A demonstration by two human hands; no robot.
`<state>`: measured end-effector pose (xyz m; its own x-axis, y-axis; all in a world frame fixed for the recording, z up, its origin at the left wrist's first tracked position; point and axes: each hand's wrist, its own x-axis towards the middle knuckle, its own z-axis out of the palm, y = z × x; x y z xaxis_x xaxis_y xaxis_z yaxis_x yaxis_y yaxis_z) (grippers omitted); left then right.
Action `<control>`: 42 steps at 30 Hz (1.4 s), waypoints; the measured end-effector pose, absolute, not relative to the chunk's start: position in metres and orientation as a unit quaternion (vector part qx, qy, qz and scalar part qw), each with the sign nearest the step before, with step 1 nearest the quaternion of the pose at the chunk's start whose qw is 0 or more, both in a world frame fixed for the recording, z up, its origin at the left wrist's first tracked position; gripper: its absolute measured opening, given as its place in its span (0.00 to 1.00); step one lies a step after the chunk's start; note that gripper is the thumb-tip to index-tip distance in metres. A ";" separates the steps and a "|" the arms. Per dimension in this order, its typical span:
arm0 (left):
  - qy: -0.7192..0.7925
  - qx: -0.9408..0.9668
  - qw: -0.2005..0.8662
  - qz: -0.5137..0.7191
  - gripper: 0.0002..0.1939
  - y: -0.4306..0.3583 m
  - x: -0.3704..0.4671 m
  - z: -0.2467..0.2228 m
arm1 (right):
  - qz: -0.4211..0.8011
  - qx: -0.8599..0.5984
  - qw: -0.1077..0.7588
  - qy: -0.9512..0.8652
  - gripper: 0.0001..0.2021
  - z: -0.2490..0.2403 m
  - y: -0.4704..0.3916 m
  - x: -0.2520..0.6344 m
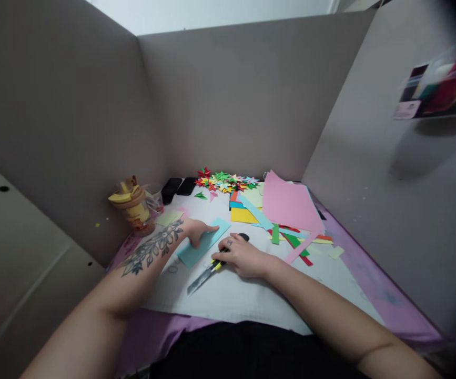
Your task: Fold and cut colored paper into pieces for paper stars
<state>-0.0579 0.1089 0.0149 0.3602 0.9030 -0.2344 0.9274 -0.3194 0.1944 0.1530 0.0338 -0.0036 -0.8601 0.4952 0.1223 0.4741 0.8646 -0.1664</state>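
A light blue strip of paper (198, 254) lies slantwise on the white sheet in front of me. My left hand (198, 230) rests on its upper part, index finger stretched out and thumb apart, pressing the paper flat. Just to the right, my right hand (240, 256) has its fingers around the black and yellow handle of a utility knife (204, 276). The knife lies low over the sheet. Its blade is out and points toward the lower left, apart from the blue paper. Part of the handle is hidden under my fingers.
Folded paper stars (228, 181) are heaped at the back. Pink sheets (289, 202) and coloured strips (291, 239) lie to the right, near a yellow sheet (245, 215). On the left stand a lidded cup (135, 208) and two black objects (186, 186). Grey panels (228, 100) enclose the table.
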 end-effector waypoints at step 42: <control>0.532 0.841 0.085 -0.048 0.22 0.102 -0.056 0.037 | 0.003 -0.553 0.103 -0.827 0.21 -0.023 0.094 0.233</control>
<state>-0.0555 0.1023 0.0368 0.4287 0.8871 -0.1709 0.9034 -0.4190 0.0910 0.2331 0.0942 -0.0234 -0.3663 0.9154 0.1670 0.9142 0.3875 -0.1187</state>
